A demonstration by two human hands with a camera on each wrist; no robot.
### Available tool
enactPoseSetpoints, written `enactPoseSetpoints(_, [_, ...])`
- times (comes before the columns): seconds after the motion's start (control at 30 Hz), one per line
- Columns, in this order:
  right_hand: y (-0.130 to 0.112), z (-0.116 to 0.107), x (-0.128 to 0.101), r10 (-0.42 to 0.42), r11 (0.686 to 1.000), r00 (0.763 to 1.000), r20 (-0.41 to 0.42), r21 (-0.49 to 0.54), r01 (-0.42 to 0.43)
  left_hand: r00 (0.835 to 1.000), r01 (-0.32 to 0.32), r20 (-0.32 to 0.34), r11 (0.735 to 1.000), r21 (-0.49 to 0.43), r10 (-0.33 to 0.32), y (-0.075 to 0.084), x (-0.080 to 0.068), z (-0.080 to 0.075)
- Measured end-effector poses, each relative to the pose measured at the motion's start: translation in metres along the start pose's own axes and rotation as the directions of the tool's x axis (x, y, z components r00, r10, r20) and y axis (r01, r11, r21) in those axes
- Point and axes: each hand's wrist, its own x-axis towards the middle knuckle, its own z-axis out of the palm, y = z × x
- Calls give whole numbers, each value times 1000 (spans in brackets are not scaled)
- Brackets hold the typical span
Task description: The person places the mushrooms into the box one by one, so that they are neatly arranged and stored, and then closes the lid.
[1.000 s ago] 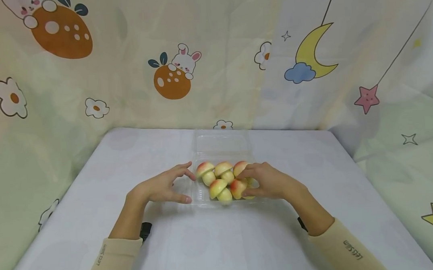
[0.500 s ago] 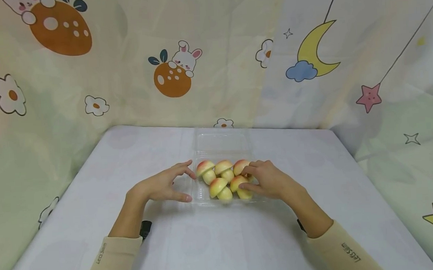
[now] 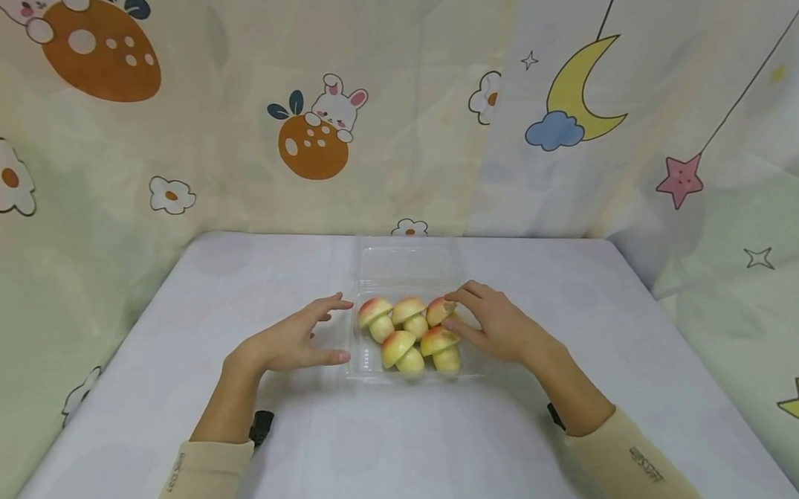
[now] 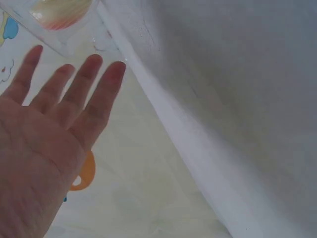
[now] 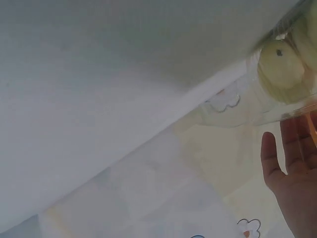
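A clear plastic box [image 3: 367,368] lies on the white table with its lid [image 3: 407,260] folded open at the back. Several toy mushrooms with red-yellow caps stand in it: three in the back row [image 3: 410,313] and two in front [image 3: 399,349]. My left hand [image 3: 336,330] rests just left of the box with relaxed, spread fingers, the thumb tip at the box's left rim. My right hand [image 3: 454,312] is at the box's right side, its straight fingers touching the back right mushroom [image 3: 437,312]. The left wrist view shows straight fingers [image 4: 94,89] near a cap [image 4: 62,10].
The white table [image 3: 408,450] reaches the cartoon-print cloth [image 3: 314,134] hung behind and at both sides. In the right wrist view a pale mushroom stem [image 5: 282,64] shows through the clear box wall [image 5: 237,106]. Black straps sit at both wrists.
My right hand has let go of the front right mushroom, which now stands in the box, and moved back to the back right one. The left hand shifted slightly left.
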Motion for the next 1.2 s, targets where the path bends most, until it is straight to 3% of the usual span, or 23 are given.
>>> enactPoseSetpoints(0.17, [16,-6,3,65,997,998,-17,48,-64,999,51,-10,999,4,-51,-1,3,-1])
enactPoseSetpoints(0.4, [35,-9,5,151,980,988,1,128,-150,999,24,22,999,28,-24,3,22,-5])
enactPoseSetpoints(0.73, [64,-4,37,333,890,941,68,306,-337,993,112,44,994,-21,-111,1,65,-31])
enactPoseSetpoints(0.93, [73,3,46,355,854,928,115,364,-372,994,103,28,995,-17,-102,2,84,-40])
enactPoseSetpoints(1.2, [76,-7,57,321,871,942,99,359,-335,992,122,23,992,-1,-122,12,95,-50])
